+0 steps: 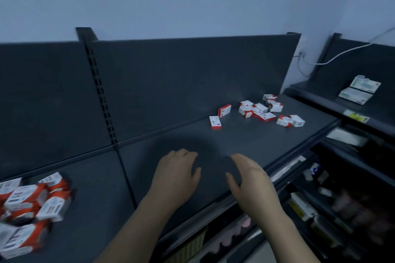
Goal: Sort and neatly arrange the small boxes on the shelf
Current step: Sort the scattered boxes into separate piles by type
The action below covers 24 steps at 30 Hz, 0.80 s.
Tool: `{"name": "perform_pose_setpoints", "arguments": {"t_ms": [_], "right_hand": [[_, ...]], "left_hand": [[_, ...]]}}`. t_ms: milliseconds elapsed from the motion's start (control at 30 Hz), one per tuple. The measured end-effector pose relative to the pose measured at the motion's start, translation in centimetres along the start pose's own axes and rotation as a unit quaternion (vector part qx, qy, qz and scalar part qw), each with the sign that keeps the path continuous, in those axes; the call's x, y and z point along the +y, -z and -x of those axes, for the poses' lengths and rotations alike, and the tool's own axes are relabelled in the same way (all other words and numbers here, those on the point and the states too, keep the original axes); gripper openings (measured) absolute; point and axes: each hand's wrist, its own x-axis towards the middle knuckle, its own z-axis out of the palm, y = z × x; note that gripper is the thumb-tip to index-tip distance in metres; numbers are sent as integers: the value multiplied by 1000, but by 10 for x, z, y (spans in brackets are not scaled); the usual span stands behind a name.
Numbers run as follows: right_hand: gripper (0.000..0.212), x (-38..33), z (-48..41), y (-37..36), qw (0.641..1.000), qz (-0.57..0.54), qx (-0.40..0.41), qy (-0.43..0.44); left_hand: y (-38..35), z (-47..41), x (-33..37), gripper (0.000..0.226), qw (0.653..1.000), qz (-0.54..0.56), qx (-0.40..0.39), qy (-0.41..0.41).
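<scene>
Several small red-and-white boxes (259,111) lie scattered at the far right of the dark shelf (245,141). One box (215,122) lies apart, nearer to me, and another (224,110) leans against the back panel. A jumbled heap of bigger orange-and-white boxes (32,205) fills the shelf's near left. My left hand (176,174) and my right hand (249,179) hover over the bare middle of the shelf, palms facing each other, fingers relaxed and holding nothing. Both hands are well short of the scattered boxes.
A slotted upright post (100,89) divides the back panel. To the right, a second shelf unit (320,92) carries two pale green-and-white boxes (361,89). Lower shelves at the right hold blurred goods (320,205). A white cable (342,53) runs along the wall.
</scene>
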Motion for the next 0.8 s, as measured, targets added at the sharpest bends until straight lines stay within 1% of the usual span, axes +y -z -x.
{"name": "perform_pose_setpoints", "arguments": {"t_ms": [200,367,467,567,733,800], "right_hand": [[35,94,-23,28,999,37,-1,-19],[23,148,-39,46,998,39,-10,-38],[21,174,-52,50,998,38,-17,-45],[26,198,-68,48,998,36,-17,-57],[44,231,-105,41,995,52,-22,-86],[41,242,-122,38,994,55,-22,-93]], "left_hand": [[-45,-63,63,33,1000,-3,-4,-1],[-75,-106,95,36,1000,-4,-22,-1],[-90,-132,104,38,999,-4,-34,1],[-104,-161,109,42,999,-3,-49,3],[-131,-217,107,48,997,-4,-73,10],[-142,-241,104,50,997,-6,-82,13]]}}
